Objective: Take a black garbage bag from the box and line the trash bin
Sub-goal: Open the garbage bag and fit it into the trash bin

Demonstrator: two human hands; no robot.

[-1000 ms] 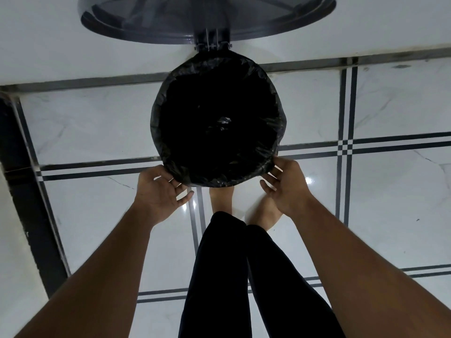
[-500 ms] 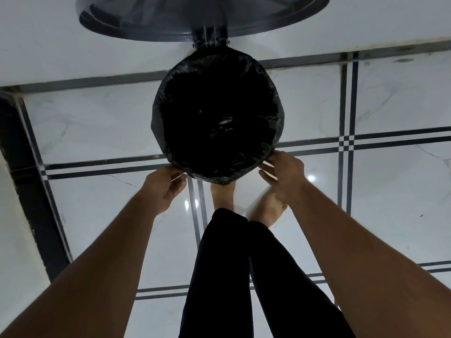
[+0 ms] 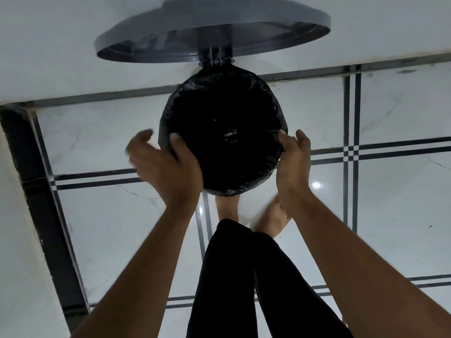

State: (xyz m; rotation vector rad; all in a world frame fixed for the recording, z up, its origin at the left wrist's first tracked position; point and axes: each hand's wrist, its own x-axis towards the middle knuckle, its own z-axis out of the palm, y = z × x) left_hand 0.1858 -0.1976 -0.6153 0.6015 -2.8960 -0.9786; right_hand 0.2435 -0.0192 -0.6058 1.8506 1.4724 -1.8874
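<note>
Figure: lining the bin, rim-seating step. My left fingers (image 3: 144, 140) were spread and blurred with motion, gripping nothing, the thumb lying over the near-left edge of the black garbage bag (image 3: 258, 93); the left hand (image 3: 168, 167) cupped that side of the rim from outside. My right hand (image 3: 292, 164) stood open-palmed against the right side, its fingers loosely curled at the film and holding nothing that I could make out. The bag already sat inside the trash bin (image 3: 244, 189), its mouth folded out and down over the whole visible rim, so I judged the task nearly complete. To finish well, I judged that both palms should press the cuff evenly downward on opposite sides, smoothing slack without dragging the thin film, which looked liable to tear or slip back. The hinged lid (image 3: 212, 42) stood raised behind the bin, clear of the work. The bin stood on a glossy white marble-patterned floor (image 3: 390, 215) with paired black inlay lines, against a pale wall (image 3: 73, 45); my bare feet (image 3: 225, 207) stood just before it. The box was not in view.
</note>
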